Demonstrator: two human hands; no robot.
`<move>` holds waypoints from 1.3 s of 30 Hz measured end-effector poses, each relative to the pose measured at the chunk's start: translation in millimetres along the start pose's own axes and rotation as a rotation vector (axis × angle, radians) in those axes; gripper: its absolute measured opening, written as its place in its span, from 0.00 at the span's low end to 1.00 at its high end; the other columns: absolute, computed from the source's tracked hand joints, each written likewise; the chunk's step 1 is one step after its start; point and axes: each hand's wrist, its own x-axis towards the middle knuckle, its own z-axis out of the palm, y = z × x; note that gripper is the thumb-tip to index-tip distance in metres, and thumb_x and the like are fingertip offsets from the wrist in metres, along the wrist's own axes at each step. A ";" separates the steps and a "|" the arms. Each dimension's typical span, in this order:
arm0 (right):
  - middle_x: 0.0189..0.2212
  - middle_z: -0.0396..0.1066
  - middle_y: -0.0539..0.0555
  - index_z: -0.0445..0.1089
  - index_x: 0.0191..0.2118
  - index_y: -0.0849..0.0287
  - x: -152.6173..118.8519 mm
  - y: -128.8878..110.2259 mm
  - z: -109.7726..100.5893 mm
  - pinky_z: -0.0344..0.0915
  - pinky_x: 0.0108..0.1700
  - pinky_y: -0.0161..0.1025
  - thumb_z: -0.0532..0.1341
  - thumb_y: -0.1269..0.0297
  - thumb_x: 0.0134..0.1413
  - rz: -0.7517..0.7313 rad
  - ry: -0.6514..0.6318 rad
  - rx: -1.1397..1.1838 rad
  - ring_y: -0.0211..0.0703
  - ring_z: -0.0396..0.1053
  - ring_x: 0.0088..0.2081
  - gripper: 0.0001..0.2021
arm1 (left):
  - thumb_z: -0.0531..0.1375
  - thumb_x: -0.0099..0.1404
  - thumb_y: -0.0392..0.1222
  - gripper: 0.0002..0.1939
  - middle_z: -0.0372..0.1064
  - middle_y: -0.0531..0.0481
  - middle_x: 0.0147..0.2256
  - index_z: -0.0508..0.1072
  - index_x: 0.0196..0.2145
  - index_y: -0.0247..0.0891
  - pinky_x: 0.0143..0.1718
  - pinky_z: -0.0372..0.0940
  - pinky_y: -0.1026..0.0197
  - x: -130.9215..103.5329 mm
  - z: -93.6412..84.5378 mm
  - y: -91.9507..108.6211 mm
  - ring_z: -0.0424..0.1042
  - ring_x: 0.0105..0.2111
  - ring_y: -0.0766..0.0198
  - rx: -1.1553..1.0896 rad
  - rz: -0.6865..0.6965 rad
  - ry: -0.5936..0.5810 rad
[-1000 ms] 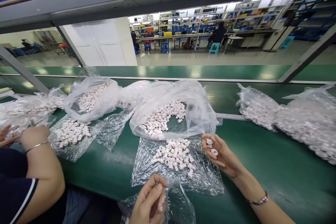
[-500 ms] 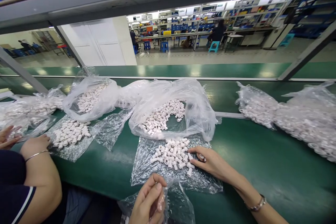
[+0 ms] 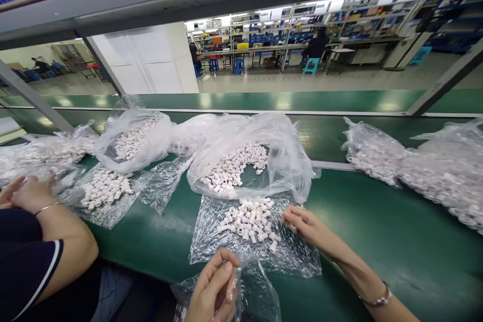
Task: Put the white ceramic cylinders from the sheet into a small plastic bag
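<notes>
Left hand (image 3: pixel 213 289)—holding bag (image 3: pixel 261 288), right hand (image 3: pixel 306 227)—near fittings (image 3: pixel 252 219)

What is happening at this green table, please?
The person's left hand holds a clear bag. The right hand is just right of the pile of white fittings on a plastic sheet; whether it holds a piece cannot be seen. Behind the pile lies an open bag with more fittings. A co-worker is at left.

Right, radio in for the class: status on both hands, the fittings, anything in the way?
Left hand holding bag. Right hand curled beside fittings, grip unclear. Fittings heaped loose on clear plastic. No obstruction visible between right hand and fittings.
</notes>
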 end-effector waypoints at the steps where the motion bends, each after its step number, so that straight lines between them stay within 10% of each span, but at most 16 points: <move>1: 0.24 0.59 0.47 0.65 0.34 0.57 -0.7 -0.3 4.1 0.49 0.24 0.33 0.53 0.43 0.67 -0.027 0.018 -0.134 0.35 0.52 0.23 0.21 | 0.66 0.63 0.51 0.15 0.64 0.60 0.20 0.70 0.37 0.38 0.11 0.40 0.73 0.1 0.1 0.1 0.44 0.09 0.82 0.005 0.001 -0.002; 11: 0.19 0.59 0.45 0.63 0.40 0.52 -7.1 8.9 24.7 0.46 0.27 0.38 0.55 0.47 0.66 -0.075 -0.009 -0.647 0.41 0.55 0.21 0.14 | 0.65 0.63 0.53 0.16 0.63 0.61 0.20 0.69 0.37 0.38 0.11 0.41 0.73 0.8 1.3 0.4 0.43 0.09 0.81 0.060 -0.003 -0.004; 23: 0.18 0.53 0.40 0.63 0.40 0.53 -6.6 -8.8 -2.3 0.34 0.11 0.29 0.52 0.37 0.63 0.071 -0.044 0.621 0.28 0.32 0.13 0.22 | 0.64 0.65 0.52 0.15 0.63 0.61 0.20 0.69 0.38 0.38 0.10 0.42 0.73 -0.6 -2.3 -0.2 0.44 0.09 0.81 0.059 0.008 -0.019; 31: 0.32 0.70 0.51 0.69 0.38 0.53 -17.4 -16.2 13.4 0.61 0.33 0.37 0.56 0.48 0.66 -0.050 -0.179 -0.277 0.40 0.64 0.30 0.14 | 0.64 0.64 0.52 0.15 0.63 0.60 0.20 0.69 0.38 0.38 0.10 0.43 0.73 0.3 0.7 0.8 0.44 0.09 0.81 0.086 0.010 -0.013; 39: 0.26 0.65 0.47 0.66 0.44 0.50 -18.5 -2.1 23.1 0.56 0.32 0.39 0.59 0.54 0.64 -0.110 -0.165 -0.690 0.45 0.64 0.29 0.08 | 0.64 0.64 0.53 0.16 0.63 0.61 0.21 0.68 0.38 0.39 0.10 0.41 0.72 1.3 3.6 0.7 0.42 0.09 0.81 0.084 0.003 -0.020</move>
